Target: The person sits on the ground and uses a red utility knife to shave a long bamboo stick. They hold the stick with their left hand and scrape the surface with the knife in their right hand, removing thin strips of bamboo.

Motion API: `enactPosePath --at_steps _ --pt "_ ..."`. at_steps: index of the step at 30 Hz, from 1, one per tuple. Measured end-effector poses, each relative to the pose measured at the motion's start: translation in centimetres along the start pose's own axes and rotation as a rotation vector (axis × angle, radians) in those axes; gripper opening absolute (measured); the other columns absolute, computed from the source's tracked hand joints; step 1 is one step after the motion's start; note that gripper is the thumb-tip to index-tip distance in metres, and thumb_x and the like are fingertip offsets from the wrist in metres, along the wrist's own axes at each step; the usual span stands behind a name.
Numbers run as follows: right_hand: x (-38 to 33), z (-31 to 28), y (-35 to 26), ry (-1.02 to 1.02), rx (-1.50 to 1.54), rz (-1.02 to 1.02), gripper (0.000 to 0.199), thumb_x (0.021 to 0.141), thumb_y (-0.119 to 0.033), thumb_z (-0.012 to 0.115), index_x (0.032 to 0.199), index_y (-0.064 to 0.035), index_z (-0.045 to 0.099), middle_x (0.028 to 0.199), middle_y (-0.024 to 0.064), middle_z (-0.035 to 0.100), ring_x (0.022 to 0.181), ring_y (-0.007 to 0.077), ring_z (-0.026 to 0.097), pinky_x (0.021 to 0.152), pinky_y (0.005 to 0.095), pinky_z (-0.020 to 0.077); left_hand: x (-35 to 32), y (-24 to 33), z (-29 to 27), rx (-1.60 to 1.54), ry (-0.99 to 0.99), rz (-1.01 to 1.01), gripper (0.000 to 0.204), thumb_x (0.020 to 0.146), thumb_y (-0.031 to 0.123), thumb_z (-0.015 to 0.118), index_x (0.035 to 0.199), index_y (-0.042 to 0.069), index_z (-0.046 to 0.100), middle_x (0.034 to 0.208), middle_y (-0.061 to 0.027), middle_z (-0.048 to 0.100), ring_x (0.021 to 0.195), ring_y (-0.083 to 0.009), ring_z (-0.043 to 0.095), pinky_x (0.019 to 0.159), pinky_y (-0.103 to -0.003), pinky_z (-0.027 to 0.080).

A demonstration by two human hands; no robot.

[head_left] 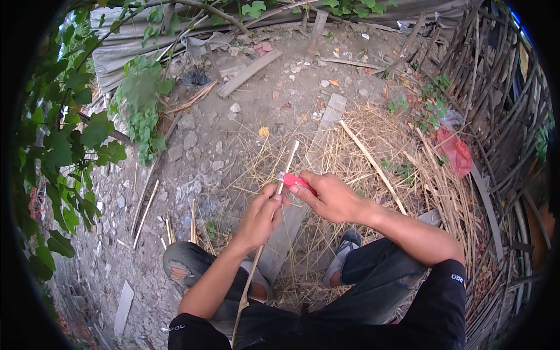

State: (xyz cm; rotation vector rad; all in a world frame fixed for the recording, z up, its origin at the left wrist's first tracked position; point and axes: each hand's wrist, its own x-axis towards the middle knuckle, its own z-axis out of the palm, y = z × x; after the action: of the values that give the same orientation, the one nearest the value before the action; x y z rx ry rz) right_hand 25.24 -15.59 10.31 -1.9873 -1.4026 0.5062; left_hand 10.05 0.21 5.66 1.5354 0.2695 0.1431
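Bamboo strip (287,160), long, thin and pale, runs from the lap up over the straw-littered ground (233,122), between both hands. The left hand (259,219) is closed around it mid-length; the right hand (329,195) is closed on a red-handled knife (296,181) pressed against it. It looks light, springy and splintery-edged, best gripped just below the blade.

bare forearms, no gloves or rings on the hands. short black sleeves (449,280) with small white marks; dark grey ripped jeans (186,262). grey slip-on shoes (345,248).
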Motion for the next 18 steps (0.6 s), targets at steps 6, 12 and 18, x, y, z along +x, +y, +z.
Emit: enactPosePath --at_steps 6,12,18 --pt "0.2 0.6 0.0 0.03 -0.025 -0.023 0.044 0.107 -0.04 0.049 0.094 0.0013 0.056 0.058 0.0207 0.054 0.056 0.0412 0.059 0.056 0.0493 0.0444 -0.9 0.4 0.7 -0.186 0.109 -0.066 0.035 0.104 0.026 0.05 0.13 0.003 0.05 0.075 -0.0006 0.054 0.054 -0.0042 0.041 0.047 -0.021 0.032" --pt "0.0 1.0 0.0 0.054 -0.113 -0.036 0.033 0.096 -0.028 0.062 0.092 0.0041 0.058 0.059 0.0224 0.057 0.059 0.0429 0.062 0.059 0.0504 0.048 0.3 1.3 -0.4 0.076 0.086 -0.019 0.042 0.096 0.032 0.067 0.122 0.003 0.053 0.078 -0.0006 0.058 0.067 -0.0053 0.052 0.056 -0.024 0.038" --pt "0.3 1.7 -0.2 0.131 -0.181 -0.006 0.02 0.088 -0.015 0.063 0.091 0.0041 0.058 0.063 0.0253 0.062 0.065 0.0463 0.066 0.062 0.0526 0.0524 1.6 0.5 0.8 0.334 0.184 0.249 0.037 0.097 0.039 0.068 0.11 0.006 0.057 0.073 0.0018 0.056 0.059 -0.0049 0.051 0.051 -0.023 0.038"
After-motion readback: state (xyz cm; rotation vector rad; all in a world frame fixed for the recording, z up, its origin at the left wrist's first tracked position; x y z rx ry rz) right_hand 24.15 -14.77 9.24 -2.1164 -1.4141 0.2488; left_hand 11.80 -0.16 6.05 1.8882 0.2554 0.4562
